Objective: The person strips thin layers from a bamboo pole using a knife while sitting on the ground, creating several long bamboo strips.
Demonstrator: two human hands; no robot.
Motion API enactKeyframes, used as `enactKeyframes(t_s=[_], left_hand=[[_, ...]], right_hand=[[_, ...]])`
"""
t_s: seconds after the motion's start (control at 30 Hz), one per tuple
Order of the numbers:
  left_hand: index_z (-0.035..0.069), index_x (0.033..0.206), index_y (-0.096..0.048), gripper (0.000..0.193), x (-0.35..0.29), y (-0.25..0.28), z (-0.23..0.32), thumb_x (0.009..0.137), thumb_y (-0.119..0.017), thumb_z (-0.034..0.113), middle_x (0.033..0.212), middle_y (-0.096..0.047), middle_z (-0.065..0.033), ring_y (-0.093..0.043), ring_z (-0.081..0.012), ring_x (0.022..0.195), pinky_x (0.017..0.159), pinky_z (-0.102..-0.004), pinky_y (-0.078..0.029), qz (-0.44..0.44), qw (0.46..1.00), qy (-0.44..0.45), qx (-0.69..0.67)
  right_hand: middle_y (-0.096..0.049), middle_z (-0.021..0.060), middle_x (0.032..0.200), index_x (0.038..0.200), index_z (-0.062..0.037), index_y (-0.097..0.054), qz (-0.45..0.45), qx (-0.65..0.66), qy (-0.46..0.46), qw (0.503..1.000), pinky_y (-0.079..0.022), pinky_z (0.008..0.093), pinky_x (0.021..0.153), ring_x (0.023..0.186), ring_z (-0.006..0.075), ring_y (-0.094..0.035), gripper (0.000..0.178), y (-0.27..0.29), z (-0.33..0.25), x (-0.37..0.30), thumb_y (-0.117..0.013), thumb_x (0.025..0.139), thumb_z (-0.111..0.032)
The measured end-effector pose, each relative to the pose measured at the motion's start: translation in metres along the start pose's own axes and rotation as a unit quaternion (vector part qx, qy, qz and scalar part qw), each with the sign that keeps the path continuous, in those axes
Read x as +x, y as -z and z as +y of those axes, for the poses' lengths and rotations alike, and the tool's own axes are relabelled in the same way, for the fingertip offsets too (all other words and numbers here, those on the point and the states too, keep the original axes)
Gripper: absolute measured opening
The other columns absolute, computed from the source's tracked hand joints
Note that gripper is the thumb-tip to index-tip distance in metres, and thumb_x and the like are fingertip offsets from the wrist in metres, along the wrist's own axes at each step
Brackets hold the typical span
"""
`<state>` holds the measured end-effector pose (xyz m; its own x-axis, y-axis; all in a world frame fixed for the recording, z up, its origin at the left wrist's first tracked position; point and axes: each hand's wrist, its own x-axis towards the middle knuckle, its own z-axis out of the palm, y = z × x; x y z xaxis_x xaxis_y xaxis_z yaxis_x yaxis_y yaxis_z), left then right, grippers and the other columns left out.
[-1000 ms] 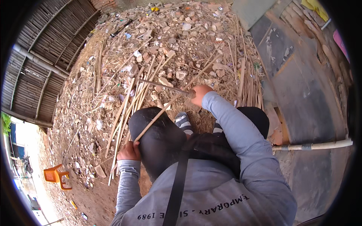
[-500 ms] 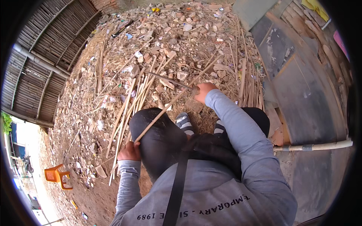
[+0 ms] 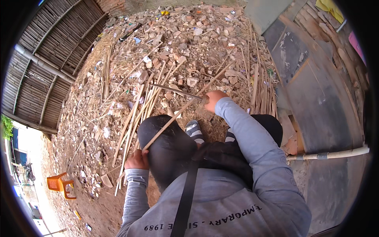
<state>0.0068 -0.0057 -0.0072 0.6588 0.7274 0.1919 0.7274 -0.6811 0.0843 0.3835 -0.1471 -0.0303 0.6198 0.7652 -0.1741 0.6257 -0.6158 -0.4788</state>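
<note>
My left hand is closed round the near end of a long bamboo strip. The strip slants across my left knee, away and to the right, passing close by my right hand. That hand is wrapped round the handle of a long knife, whose narrow dark blade points left and crosses over the strip. Whether the blade's edge touches the strip I cannot tell. Several loose bamboo strips lie in a bundle on the ground just beyond my left hand.
Broken bricks and stones litter the ground ahead. More strips lie to the right, beside dark flat panels and a pole. A bamboo wall rises at the far left; an orange plastic chair stands at the left.
The knife blade has swung slightly, its tip now lower and farther left. Both hands keep their grip and have hardly moved.
</note>
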Motion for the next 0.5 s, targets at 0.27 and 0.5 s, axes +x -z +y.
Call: enactKeyframes(t_s=[0.27,0.5], left_hand=[[0.01,0.078,-0.057,0.035,-0.005,-0.018,-0.008,0.09,-0.053,0.043,0.068,-0.061,-0.0184,-0.06,-0.0404,0.059,0.053,-0.0518,-0.046,-0.008,1.0,0.023,-0.017],[0.01,0.078,-0.057,0.035,-0.002,0.001,0.003,0.091,-0.052,0.043,0.068,-0.061,-0.0183,-0.06,-0.0401,0.06,0.053,-0.0516,-0.045,-0.026,0.999,0.026,0.007]], right_hand=[[-0.066,0.0162,0.089,0.092,-0.0076,-0.066,0.043,0.005,0.081,0.996,-0.051,0.0435,0.078,0.086,0.036,-0.063,0.032,0.011,-0.029,-0.02,-0.067,0.07,-0.03],[-0.067,0.015,0.103,0.102,-0.009,-0.067,-0.039,0.005,-0.028,0.999,-0.05,0.0399,0.088,0.097,0.033,-0.063,0.035,0.006,-0.012,-0.002,-0.063,0.075,-0.031]])
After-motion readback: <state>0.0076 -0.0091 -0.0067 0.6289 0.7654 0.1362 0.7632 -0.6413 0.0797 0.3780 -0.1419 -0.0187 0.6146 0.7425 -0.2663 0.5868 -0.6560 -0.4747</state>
